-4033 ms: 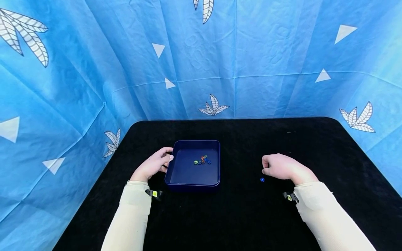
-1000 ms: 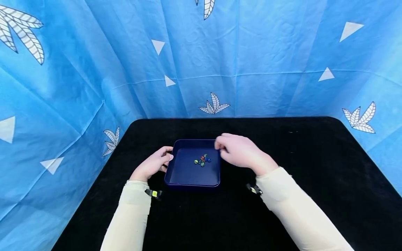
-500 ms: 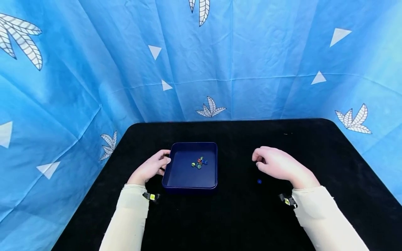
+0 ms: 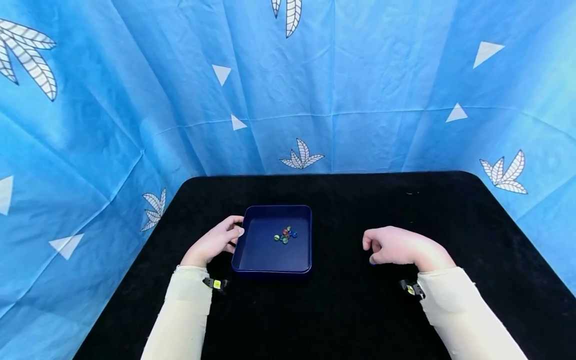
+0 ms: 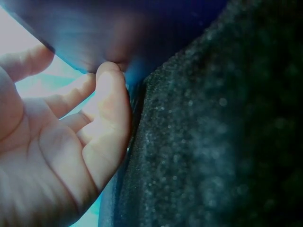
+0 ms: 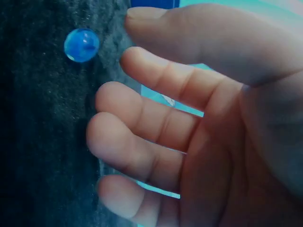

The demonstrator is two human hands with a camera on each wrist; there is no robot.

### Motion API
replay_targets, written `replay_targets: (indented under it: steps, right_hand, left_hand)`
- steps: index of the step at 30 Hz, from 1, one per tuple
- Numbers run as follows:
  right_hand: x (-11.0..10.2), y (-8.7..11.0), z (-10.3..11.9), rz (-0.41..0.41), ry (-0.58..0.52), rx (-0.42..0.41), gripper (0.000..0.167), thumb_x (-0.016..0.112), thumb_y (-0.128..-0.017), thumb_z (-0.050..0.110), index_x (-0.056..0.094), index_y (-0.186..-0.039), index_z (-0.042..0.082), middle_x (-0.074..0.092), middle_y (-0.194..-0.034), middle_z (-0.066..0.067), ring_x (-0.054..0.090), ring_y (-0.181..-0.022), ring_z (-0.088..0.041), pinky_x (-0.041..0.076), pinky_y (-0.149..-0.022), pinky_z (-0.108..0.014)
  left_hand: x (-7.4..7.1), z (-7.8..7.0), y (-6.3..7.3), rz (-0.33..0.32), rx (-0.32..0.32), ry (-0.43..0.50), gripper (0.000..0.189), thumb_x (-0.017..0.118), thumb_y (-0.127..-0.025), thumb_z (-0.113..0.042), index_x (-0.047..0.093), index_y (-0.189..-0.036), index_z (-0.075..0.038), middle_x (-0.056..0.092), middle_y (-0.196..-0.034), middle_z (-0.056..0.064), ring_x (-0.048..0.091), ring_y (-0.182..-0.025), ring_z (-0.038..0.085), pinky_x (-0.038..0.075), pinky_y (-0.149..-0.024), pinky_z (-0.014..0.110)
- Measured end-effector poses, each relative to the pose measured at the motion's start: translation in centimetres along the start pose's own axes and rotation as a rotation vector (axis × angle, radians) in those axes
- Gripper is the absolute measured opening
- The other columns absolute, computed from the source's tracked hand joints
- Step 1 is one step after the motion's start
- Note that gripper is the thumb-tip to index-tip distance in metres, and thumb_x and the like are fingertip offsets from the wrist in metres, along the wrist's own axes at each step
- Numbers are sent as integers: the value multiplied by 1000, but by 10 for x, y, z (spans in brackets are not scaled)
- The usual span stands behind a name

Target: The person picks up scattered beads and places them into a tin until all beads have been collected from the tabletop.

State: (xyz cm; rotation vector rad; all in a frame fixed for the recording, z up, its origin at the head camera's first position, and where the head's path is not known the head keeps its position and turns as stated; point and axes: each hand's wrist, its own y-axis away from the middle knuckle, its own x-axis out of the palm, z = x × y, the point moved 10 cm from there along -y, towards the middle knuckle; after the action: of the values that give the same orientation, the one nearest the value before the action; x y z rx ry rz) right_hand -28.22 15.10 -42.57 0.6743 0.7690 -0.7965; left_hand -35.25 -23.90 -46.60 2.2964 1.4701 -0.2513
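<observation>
A square dark-blue tray (image 4: 265,257) sits left of centre on the black cloth, with several small coloured glass marbles (image 4: 285,232) clustered on its floor. My left hand (image 4: 211,244) grips the tray's left side, thumb at the rim; in the left wrist view its bent fingers (image 5: 111,94) press the outer wall. Right of the tray, my right hand (image 4: 402,245) hovers low with loosely bent fingers and holds nothing. A single blue marble (image 6: 81,45) lies on the cloth just beyond its fingertips in the right wrist view; the hand mostly covers it in the head view.
The black-clothed table (image 4: 342,310) stretches around the tray on all sides. Behind it hangs a blue curtain (image 4: 378,75) printed with leaves and triangles. Tiny pale specks (image 4: 411,193) mark the cloth at the far right.
A second ago my right hand was at the tray's right rim; it has since moved right and then lower, over the blue marble. The left hand has stayed on the tray.
</observation>
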Motion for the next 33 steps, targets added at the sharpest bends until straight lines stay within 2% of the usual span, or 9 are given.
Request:
replay_targets:
  steps: [9, 14, 20, 25, 33]
  right_hand:
    - [16, -4, -6, 54, 3, 63, 19, 73, -80, 6, 60, -87, 16, 45, -63, 6, 42, -57, -12, 41, -64, -34]
    - [18, -5, -8, 61, 16, 75, 19, 70, -81, 1, 60, -83, 18, 47, -63, 6, 43, -57, -12, 41, -62, -33]
    - [17, -10, -11, 61, 38, 84, 19, 65, -84, 1, 61, -84, 19, 48, -67, 5, 44, -59, -13, 41, -63, -34]
    - [17, -13, -12, 50, 83, 60, 17, 65, -82, 4, 60, -80, 20, 49, -66, 7, 46, -59, -11, 42, -61, -32]
    - [16, -20, -12, 20, 104, 24, 16, 60, -80, 5, 57, -77, 20, 49, -68, 7, 44, -58, -10, 40, -58, -31]
  left_hand:
    - [0, 1, 0, 5, 0, -9, 49, 49, -107, -24, 37, -150, -5, 60, -119, 23, 64, -94, 33, 57, -76, 43]
    - [3, 1, -1, 27, 2, -2, 53, 50, -107, -25, 34, -152, -4, 59, -120, 23, 64, -95, 33, 57, -77, 43]
    - [-2, 5, 0, 6, -2, 4, 49, 50, -107, -24, 37, -150, -5, 56, -121, 22, 63, -94, 33, 57, -76, 43]
    - [1, 5, 1, 33, 0, 22, 51, 50, -107, -25, 35, -151, -5, 56, -123, 24, 63, -97, 34, 57, -77, 44]
    - [-1, 6, 0, 23, -1, 6, 53, 51, -106, -26, 35, -152, -5, 59, -123, 23, 63, -99, 35, 57, -77, 44]
